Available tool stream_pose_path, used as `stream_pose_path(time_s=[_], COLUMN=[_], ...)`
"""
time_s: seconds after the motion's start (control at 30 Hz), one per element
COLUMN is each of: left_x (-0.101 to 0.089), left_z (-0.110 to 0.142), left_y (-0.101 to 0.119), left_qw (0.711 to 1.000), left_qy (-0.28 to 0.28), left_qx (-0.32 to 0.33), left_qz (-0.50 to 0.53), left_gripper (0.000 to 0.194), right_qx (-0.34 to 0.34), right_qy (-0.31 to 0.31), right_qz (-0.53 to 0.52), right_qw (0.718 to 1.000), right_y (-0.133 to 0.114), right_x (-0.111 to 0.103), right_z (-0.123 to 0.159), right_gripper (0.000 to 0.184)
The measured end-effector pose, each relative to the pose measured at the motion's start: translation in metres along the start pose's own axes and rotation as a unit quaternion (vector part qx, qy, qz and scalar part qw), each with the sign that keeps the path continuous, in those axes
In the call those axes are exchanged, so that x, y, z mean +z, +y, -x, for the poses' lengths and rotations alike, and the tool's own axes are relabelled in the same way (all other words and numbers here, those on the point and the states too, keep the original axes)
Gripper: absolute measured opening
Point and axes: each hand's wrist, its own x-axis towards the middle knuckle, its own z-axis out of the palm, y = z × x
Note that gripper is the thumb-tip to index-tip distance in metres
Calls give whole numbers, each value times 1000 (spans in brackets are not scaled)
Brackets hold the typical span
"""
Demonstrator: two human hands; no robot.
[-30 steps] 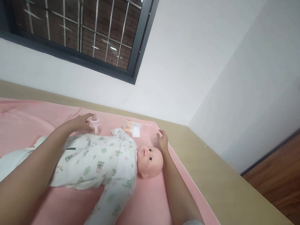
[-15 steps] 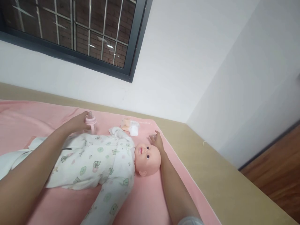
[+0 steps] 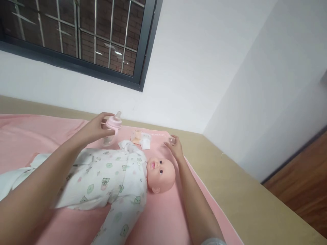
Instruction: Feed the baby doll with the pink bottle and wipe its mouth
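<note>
My left hand (image 3: 98, 128) is closed around a pink baby bottle (image 3: 114, 121) with a clear teat and side handles, raised and tilted above the doll. Between the fingers of my right hand (image 3: 176, 147) is a small clear cap (image 3: 172, 140), probably a bottle cover, held up past the doll's head. The baby doll (image 3: 161, 175) lies on its back, head toward the right, in a white printed outfit (image 3: 109, 177). My left forearm crosses over its lower body and hides part of it.
A pink sheet (image 3: 158, 217) is spread under the doll on a pale wooden surface (image 3: 219, 177). Near its far edge lies a small soft packet (image 3: 137, 136) with a white flap. Behind stand a white wall (image 3: 178, 85) and a barred window (image 3: 102, 41).
My left hand has lifted the bottle up and to the right. My right hand has risen slightly with the clear cap. The doll lies as before.
</note>
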Motion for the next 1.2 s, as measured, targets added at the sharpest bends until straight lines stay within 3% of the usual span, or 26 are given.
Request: stream_pose_path(time_s=[0.1,0.23,0.37,0.6,0.8,1.03,1.2], left_x=[8,20,32,39,39,48,50], left_z=[12,33,49,60,61,59,61], left_y=[21,42,53,62,65,61,62], left_qw=[998,988,976,968,971,979,977], left_qy=[-39,-88,-109,-144,-147,-79,-64], left_qx=[45,113,163,194,180,176,183], left_qz=[-16,-60,-89,-66,-54,-68,-94], left_gripper=[75,68,67,61,63,79,79], right_qx=[-24,-112,-153,-137,-107,-54,-68], right_qy=[-23,-93,-124,-184,-224,-193,-169], right_qz=[-75,-186,-225,-197,-170,-225,-241], right_qw=[997,972,954,953,954,954,953], right_y=[-50,-120,-163,-168,-171,-175,-175], right_x=[-6,-6,1,19,22,32,34], right_z=[0,24,55,76,83,91,94], right_gripper=[67,60,58,60,65,112,112])
